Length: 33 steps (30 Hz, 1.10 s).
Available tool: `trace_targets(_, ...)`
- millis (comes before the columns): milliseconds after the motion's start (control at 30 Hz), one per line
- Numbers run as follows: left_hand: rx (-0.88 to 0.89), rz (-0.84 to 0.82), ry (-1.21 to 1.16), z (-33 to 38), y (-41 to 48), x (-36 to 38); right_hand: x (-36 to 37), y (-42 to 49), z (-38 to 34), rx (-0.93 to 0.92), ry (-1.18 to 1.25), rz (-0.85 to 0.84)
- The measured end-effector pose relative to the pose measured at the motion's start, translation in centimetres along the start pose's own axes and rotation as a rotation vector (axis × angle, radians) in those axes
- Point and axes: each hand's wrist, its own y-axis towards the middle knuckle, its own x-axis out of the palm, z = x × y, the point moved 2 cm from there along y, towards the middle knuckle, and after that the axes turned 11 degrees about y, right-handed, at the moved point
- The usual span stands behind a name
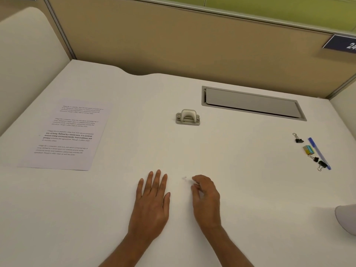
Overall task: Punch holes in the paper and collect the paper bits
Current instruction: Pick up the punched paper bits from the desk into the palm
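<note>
Beige partition panels wall in a smooth white desk with a grey rectangular cable hatch set flush into its far side. The left hand lies flat on the desk, palm down, fingers straight and slightly spread, holding nothing. The right hand rests just beside it with its fingers curled inward and thumb close to the fingertips; whether it pinches anything cannot be told. A few tiny white paper bits lie on the desk between the hands, just off the right fingertips. The printed paper sheet lies flat at the far left. A small metal hole punch with a rounded lever stands beyond the hands. At the right lie black binder clips, a small yellow box and a blue pen.
</note>
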Motion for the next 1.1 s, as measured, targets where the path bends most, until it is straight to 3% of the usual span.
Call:
trace_targets(333,-0.004,0.011,-0.003,0.0,-0.1,0.2,0.7,1.4,-0.1,-0.094,-0.003,-0.073)
trace_targets(467,-0.006,0.001,-0.001,-0.1,-0.1,0.2,1.3,1.5,0.6,-0.266,-0.17,-0.219)
trace_targets(667,-0.006,-0.005,0.006,0.0,0.0,0.3,1.8,2.3,0.9,-0.465,-0.328,-0.288)
trace_targets(1100,-0.006,0.008,0.0,0.0,0.0,0.3,3.0,3.2,-0.7,-0.377,-0.521,-0.329)
